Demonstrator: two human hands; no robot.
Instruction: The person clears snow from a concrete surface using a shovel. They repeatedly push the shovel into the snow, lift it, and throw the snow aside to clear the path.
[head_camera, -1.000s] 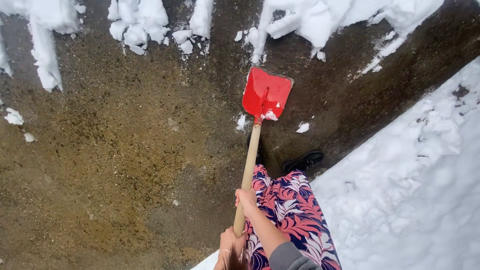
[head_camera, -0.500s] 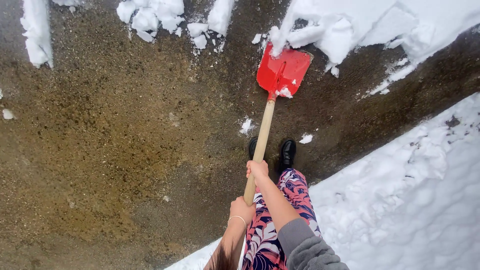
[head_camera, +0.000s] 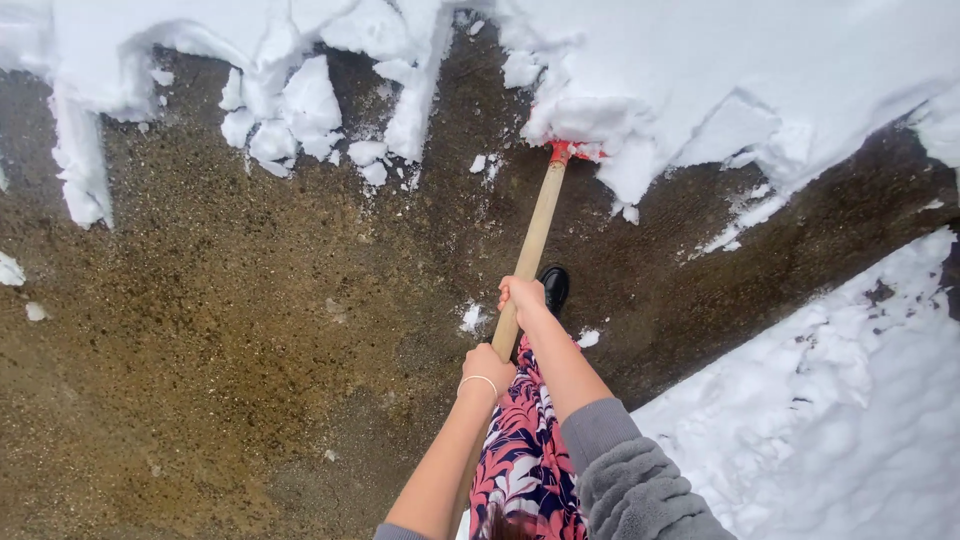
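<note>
Shovel (head_camera: 535, 235) advanced; both hands clasp handle.

The ground (head_camera: 250, 330) is wet, brown and gritty, with small stones in it. A big pile of white snow (head_camera: 720, 70) lies along the top edge, broken into chunks. More snow (head_camera: 850, 400) covers the lower right corner. Small bits of snow (head_camera: 472, 318) lie on the bare ground near the middle, and 2 little lumps (head_camera: 10, 270) lie at the left edge.

Snow bank (head_camera: 700, 70) walls the far side; bare wet pavement (head_camera: 200, 330) lies open leftward
</note>
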